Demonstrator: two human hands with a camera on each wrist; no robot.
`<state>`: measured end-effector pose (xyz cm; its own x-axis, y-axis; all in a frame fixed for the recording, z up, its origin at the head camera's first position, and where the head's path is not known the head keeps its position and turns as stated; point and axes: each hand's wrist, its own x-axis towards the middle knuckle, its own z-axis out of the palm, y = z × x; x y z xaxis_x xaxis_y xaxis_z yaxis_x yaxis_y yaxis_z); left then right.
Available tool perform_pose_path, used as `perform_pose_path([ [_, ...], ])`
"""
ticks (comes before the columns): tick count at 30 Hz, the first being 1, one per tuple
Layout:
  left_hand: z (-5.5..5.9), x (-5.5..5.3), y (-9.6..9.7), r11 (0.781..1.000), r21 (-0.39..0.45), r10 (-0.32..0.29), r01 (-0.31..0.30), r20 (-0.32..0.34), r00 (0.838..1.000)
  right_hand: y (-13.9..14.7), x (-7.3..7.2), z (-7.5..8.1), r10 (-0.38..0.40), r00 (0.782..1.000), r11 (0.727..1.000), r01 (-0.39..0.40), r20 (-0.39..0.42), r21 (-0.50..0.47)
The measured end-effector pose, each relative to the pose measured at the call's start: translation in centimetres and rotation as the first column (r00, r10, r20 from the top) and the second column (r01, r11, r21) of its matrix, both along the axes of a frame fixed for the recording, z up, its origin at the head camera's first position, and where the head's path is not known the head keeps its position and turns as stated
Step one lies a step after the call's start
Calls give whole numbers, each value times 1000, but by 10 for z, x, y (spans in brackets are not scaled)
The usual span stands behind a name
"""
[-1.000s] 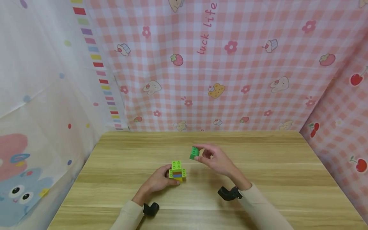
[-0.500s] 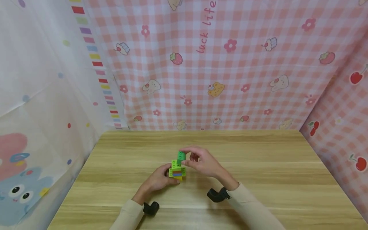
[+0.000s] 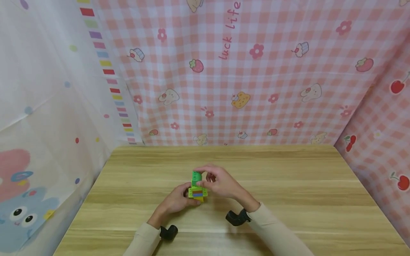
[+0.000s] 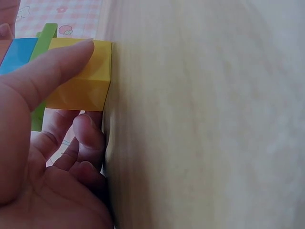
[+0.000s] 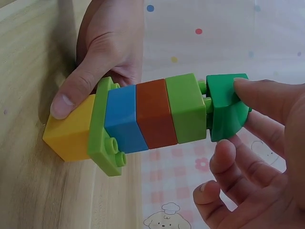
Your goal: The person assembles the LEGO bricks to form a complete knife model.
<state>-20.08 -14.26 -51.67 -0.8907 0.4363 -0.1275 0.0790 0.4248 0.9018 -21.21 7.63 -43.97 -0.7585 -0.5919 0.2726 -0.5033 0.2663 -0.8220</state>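
Note:
A small brick stack (image 3: 198, 193) stands on the wooden table (image 3: 288, 185). In the right wrist view it reads yellow brick (image 5: 71, 131), light green plate (image 5: 101, 129), blue brick (image 5: 121, 119), brown brick (image 5: 153, 114), light green brick (image 5: 187, 109). My left hand (image 3: 184, 197) grips the stack's base, its thumb (image 4: 47, 71) lying on the yellow brick (image 4: 83, 81). My right hand (image 3: 209, 179) pinches a dark green brick (image 5: 224, 107) over the stack's top. A narrow gap with studs still shows between that brick and the light green one.
Pink checked cloth (image 3: 256, 71) hangs behind and to the right of the table, and white patterned cloth (image 3: 48, 106) hangs on the left. A black wrist camera mount (image 3: 236, 217) sits on each forearm.
My right hand carried the dark green brick leftward and down from beside the stack onto its top. My left hand stayed on the stack's base.

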Motion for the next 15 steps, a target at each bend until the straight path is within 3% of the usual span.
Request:
perform_pose_path([
  [15, -1, -1, 0, 1000, 1, 9, -9, -4, 1000, -3, 1, -2, 13, 999, 999, -11, -33, 41],
])
